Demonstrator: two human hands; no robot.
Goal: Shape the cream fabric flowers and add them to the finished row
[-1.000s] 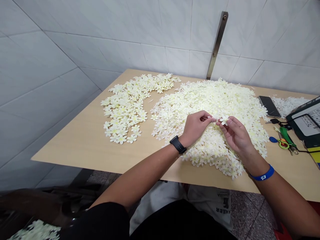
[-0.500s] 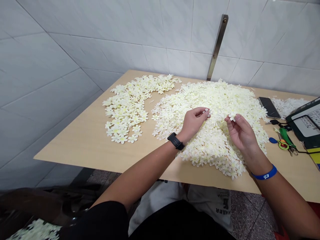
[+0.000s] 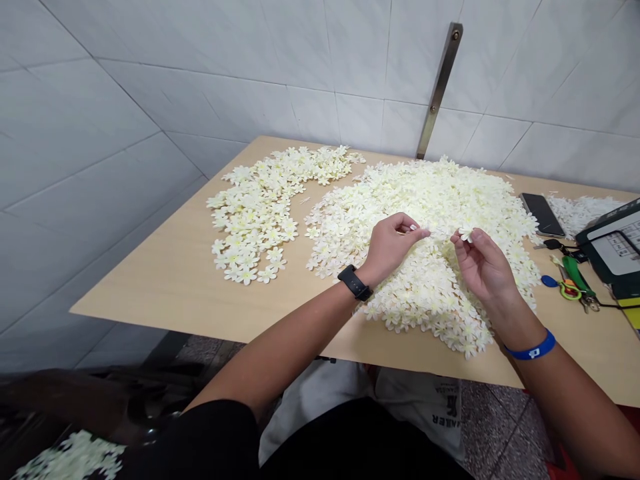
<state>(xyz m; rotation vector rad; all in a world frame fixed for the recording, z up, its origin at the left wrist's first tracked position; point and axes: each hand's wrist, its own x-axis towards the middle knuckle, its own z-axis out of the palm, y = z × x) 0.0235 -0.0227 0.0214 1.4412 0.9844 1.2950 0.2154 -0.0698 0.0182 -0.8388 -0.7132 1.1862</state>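
Observation:
My right hand (image 3: 483,263), with a blue band on its wrist, pinches a white artificial flower (image 3: 466,235) between thumb and fingertips. To its left, my left hand (image 3: 397,243), wearing a black watch, is closed in a pinch with thumb and index finger together. A tiny white bit shows at its curled fingers, too small to name. Both hands hover over a large pile of loose white flowers (image 3: 425,187). Further left, a smaller group of yellow-centred flowers (image 3: 253,223) lies spread on the table (image 3: 155,267).
At the right lie a phone (image 3: 543,215), a heap of small white pieces (image 3: 585,212), keys with a green holder (image 3: 579,277) and a dark box (image 3: 615,247). A tiled wall with a metal bracket (image 3: 440,90) stands behind. More flowers (image 3: 75,457) show at lower left.
The flower seen at my left fingertips half a second ago no longer shows there, and that hand has turned slightly, fingertips now lower and further right. My right hand still holds its flower.

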